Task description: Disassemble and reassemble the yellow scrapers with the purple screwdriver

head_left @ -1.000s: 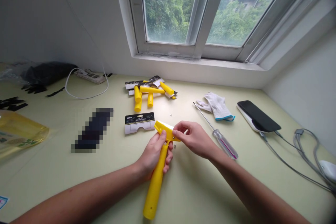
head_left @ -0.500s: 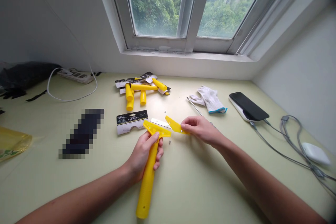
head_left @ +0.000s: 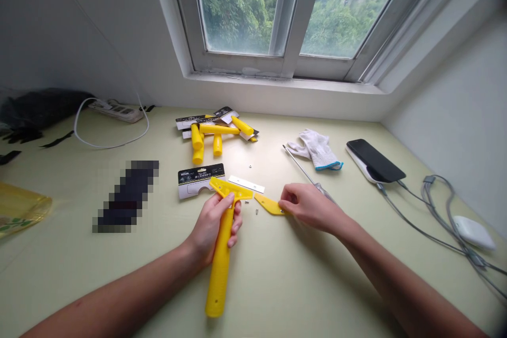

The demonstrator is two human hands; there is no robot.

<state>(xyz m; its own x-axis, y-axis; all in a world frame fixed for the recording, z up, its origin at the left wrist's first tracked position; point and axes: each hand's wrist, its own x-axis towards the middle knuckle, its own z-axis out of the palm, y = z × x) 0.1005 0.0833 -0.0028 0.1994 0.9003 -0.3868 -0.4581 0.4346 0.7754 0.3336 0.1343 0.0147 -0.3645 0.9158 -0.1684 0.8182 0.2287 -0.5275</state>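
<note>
My left hand [head_left: 217, 222] is closed round the neck of a yellow scraper handle [head_left: 219, 269], its wide head pointing away from me. Between the fingertips of my right hand [head_left: 309, 205] is the right end of a flat yellow plate [head_left: 270, 205], low over the table or on it. Behind the scraper head lies a thin metal blade [head_left: 247, 185] with holes. Small screws [head_left: 256, 212] rest near the plate. A black and white card [head_left: 201, 180] lies just left of the scraper head.
Several yellow handles with cards [head_left: 217, 129] are piled at the back. A screwdriver [head_left: 299, 165] and a white glove [head_left: 316, 149] lie right of centre. Farther right are a phone [head_left: 374, 161], cables and a white case [head_left: 474, 231]. A pixelated dark object [head_left: 127, 195] lies left.
My right hand has lowered the yellow plate toward the table and away from the scraper head. My left hand has shifted slightly left with the scraper, uncovering more of the blade.
</note>
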